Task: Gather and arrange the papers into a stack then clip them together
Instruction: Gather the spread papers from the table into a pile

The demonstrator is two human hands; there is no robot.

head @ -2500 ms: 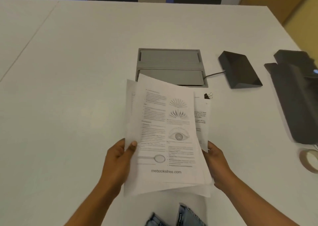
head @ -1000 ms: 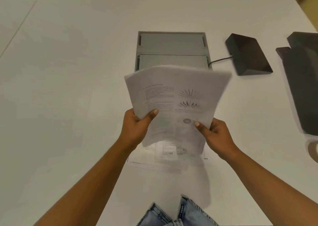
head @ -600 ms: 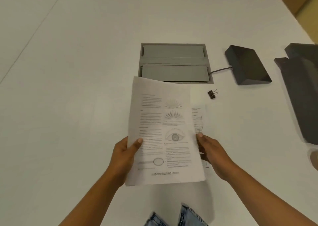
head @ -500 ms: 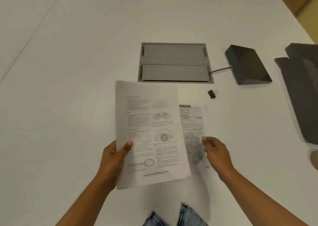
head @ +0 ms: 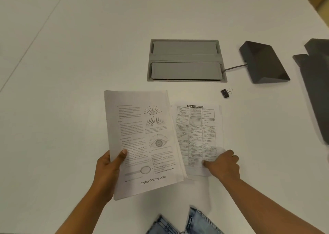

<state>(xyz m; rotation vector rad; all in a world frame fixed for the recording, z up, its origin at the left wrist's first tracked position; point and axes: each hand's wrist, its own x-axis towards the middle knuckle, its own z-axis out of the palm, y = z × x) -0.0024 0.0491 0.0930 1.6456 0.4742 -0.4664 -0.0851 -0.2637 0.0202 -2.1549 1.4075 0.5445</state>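
Note:
My left hand (head: 109,168) holds a stack of printed papers (head: 142,141) by its lower left edge, thumb on the top sheet, which shows eye drawings. The stack is lifted and tilted slightly left. To its right a single printed sheet with a table (head: 197,135) lies flat on the white table. My right hand (head: 222,164) rests on that sheet's lower right corner, fingers curled on the paper. A black binder clip (head: 226,92) lies on the table beyond the sheet, to the right.
A grey cable hatch (head: 186,60) is set into the table (head: 71,55) behind the papers. A dark wedge-shaped device (head: 263,63) with a cable sits to its right. A dark flat object (head: 316,84) lies at the right edge. Jeans show at the bottom.
My left hand carried the stack to the left, uncovering the lone sheet. My right hand let go of the stack and came down onto that sheet's lower corner.

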